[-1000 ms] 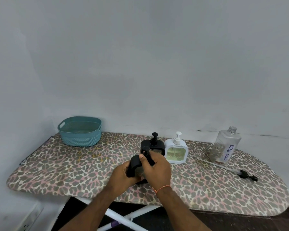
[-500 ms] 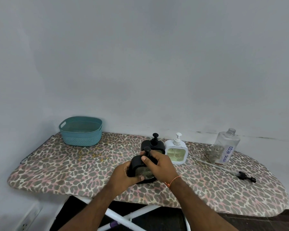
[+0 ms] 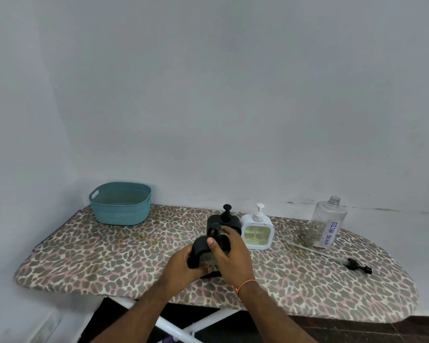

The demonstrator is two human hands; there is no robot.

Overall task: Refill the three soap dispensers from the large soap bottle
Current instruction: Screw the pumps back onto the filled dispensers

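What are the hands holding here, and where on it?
Both grip the nearer black dispenser: left hand round its body, right hand at its pump top.

**Plastics on printed cloth**

The black dispenser (image 3: 203,246) under my fingers (image 3: 212,245) looks like matt plastic. The white dispenser (image 3: 257,231) is smooth and glossy, and the large soap bottle (image 3: 326,225) is clear plastic. The surface (image 3: 97,256) wears leopard-print cloth. The teal basket (image 3: 120,206) is ribbed plastic.
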